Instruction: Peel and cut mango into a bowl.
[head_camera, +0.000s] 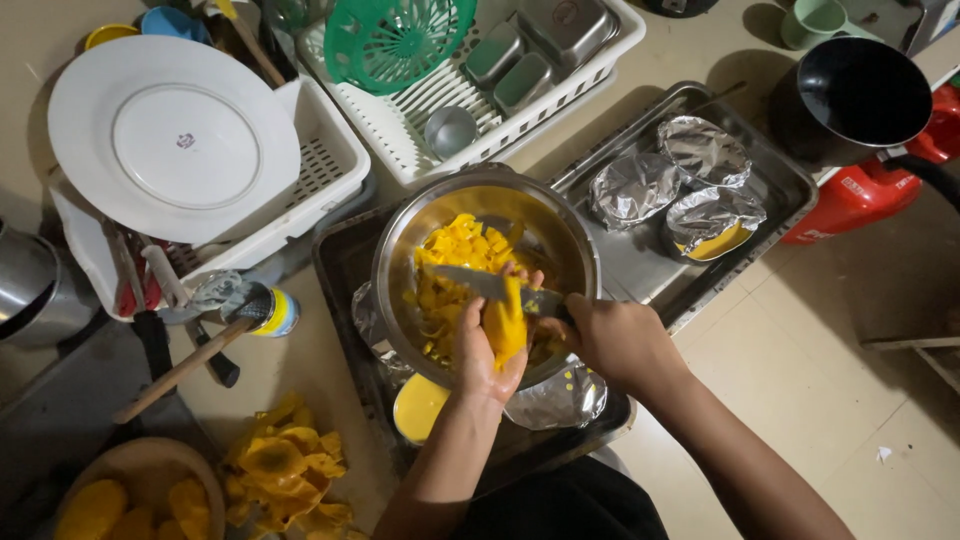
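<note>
- Over the round shiny steel mixing bowl (400, 262), at the near rim: left hand (487, 350) cupped palm up, fingers curled around a peeled yellow piece of fruit (506, 322).
- Just to the right: right hand (617, 340) closed in a fist on the dark handle of a steel-bladed kitchen knife (492, 286), blade lying flat across the top of the fruit and pointing left.
- Inside the bowl: a heap of cut yellow fruit chunks (455, 262), piled mostly on the left half.
- Under the bowl: a dark rectangular metal baking tray (338, 262), with small foil-lined cups (560, 398) at its near edge, one holding yellow filling.
- Farther right: a second steel tray (790, 180) carrying three crumpled foil cups (705, 150).
- Lower left: a pile of yellow fruit peels (285, 465) on the counter beside a wooden bowl (150, 462) of whole yellow fruit.
- Upper left: a large white round plate (172, 135) resting on a white plastic dish rack (335, 160); behind the bowl, another white rack (420, 150) with a green plastic basket (395, 40).
- Upper right: a black pot (860, 95) next to a red container (860, 195).
</note>
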